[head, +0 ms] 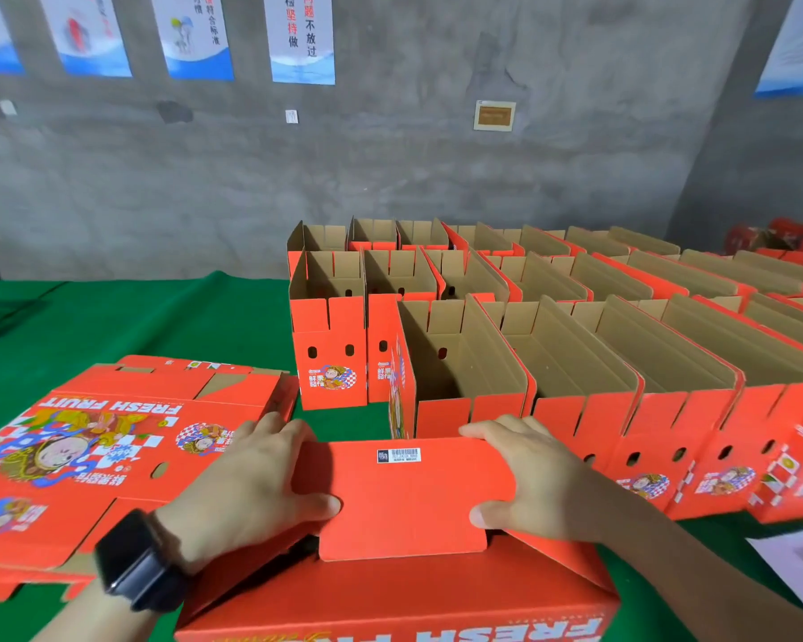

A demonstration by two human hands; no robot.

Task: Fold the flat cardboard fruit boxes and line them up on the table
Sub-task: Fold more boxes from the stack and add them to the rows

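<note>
Holding the orange flap (404, 498) of the box (390, 613) in front of me, I have my left hand (251, 484) at its left edge and my right hand (525, 474) at its right edge. On both sides my fingers (492, 430) curl over the flap's far edge while my thumbs press its near face, so each hand grips the cardboard. The flap tilts up from the box, which lies at the near edge of the bench (158, 317), a green-covered surface. A barcode label (398, 455) sits by the flap's far edge. A black watch (135, 563) is on my left wrist. To the left, touching my left hand, the flat boxes (112, 447) lie print side up. Far and to the right, the folded boxes (576, 363) stand open-topped in rows, side against side. A white sheet (798, 567) lies at the near right. Posters (302, 39) hang on the grey wall (436, 169) beyond.
</note>
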